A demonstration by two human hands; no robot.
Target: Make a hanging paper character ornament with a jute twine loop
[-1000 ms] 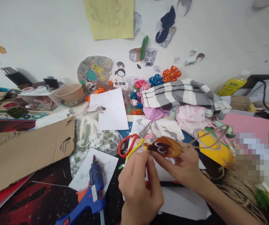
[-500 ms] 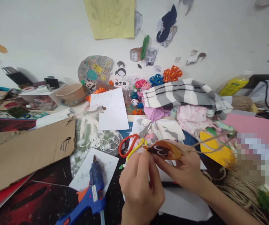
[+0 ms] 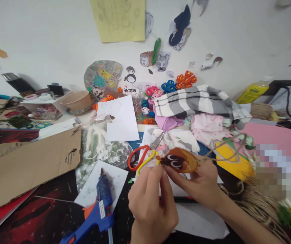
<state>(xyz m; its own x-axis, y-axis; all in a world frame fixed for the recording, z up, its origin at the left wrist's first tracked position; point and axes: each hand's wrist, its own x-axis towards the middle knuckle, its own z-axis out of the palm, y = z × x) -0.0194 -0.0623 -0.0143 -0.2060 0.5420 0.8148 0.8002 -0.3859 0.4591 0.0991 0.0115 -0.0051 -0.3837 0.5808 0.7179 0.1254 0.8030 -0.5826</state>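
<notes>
Near the middle of the desk I hold a small brown and orange cartoon cutout (image 3: 179, 160) with big dark eyes. A loop of twine (image 3: 228, 158) trails from its right end. My right hand (image 3: 202, 179) grips the cutout from below and behind, thumb along its lower edge. The fingers of my left hand (image 3: 152, 203) are pinched together at its left tip; the exact spot between them is hidden. Just behind my left hand lie scissors (image 3: 149, 150) with red and yellow handles. To the left, a blue glue gun (image 3: 103, 200) rests partly on white paper (image 3: 120, 173).
A cardboard sheet (image 3: 34, 166) covers the left side. Heaped twine (image 3: 257, 206) and a yellow card (image 3: 231, 161) lie at right. Farther back are a checked cloth (image 3: 198, 101), a round tan container (image 3: 75, 101) and a yellow liquid bottle (image 3: 254, 90) along the wall.
The cutout has tilted so that more of its printed face shows. Its twine loop has shifted left and up a little. Both hands stay in nearly the same place.
</notes>
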